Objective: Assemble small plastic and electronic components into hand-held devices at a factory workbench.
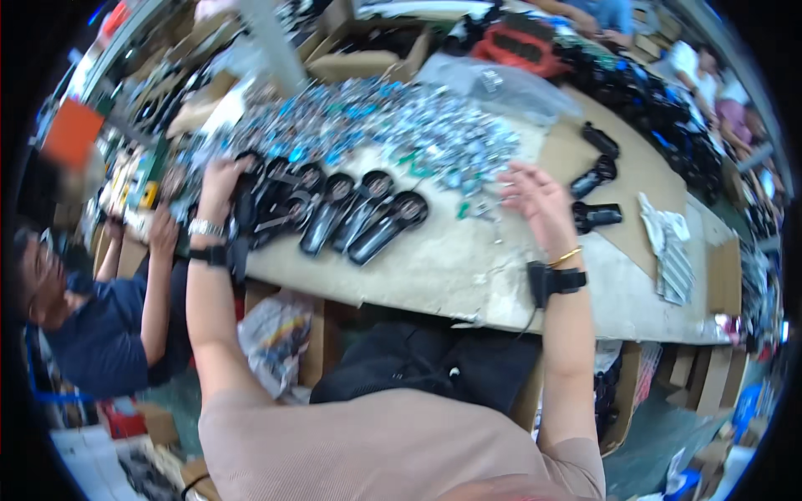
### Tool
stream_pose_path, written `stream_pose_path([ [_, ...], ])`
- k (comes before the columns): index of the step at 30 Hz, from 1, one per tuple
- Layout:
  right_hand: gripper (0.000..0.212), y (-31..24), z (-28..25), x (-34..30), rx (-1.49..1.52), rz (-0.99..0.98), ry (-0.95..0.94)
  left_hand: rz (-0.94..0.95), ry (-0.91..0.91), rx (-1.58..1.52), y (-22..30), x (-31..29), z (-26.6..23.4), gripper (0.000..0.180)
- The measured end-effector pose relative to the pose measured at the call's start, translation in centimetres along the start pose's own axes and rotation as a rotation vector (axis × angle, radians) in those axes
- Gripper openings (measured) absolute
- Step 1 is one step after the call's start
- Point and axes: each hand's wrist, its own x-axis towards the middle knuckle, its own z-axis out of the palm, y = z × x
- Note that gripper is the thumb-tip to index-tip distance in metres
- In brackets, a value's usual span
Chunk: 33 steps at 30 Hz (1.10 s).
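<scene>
A row of glossy black plastic housings with round, ring-like heads [386,230] lies on the table in front of me, some overlapping. At the row's left end, my left hand [222,178] has its fingers closed at the round head of the leftmost black housing [248,159]. Part of that grip is hidden. My right hand [535,200] is held over the table, right of the row, fingers apart and nothing in them. It is nearest the right edge of a wide pile of small shiny metal and blue pieces [359,117]. A few small pieces lie beside its fingertips.
Three black housings [597,217] lie apart at the right, near a striped cloth [671,255]. Behind the pile are a clear plastic bag [501,92], a red container [520,46] and a cardboard box [368,54]. A co-worker [104,326] sits at my left. Boxes stand under the table.
</scene>
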Motion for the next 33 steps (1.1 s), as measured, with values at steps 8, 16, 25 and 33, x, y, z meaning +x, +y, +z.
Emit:
stream_pose_path([
  [8,0.037,-0.7,0.7,-1.1,0.063,-0.026,0.031,0.384,0.181,0.451,-1.9,0.4,-0.2,0.033],
  [16,0.033,-3.8,2.1,-5.3,0.029,-0.161,0.052,0.588,0.176,0.095,5.1,-8.1,3.3,0.035],
  [25,0.02,-0.5,4.2,-14.3,-0.154,-0.368,0.314,1.185,-0.912,-1.239,21.2,-31.4,7.4,0.057],
  [33,0.018,4.3,0.6,-18.7,-0.087,-0.366,0.637,1.065,-1.507,-1.511,23.9,-37.6,6.3,0.02],
])
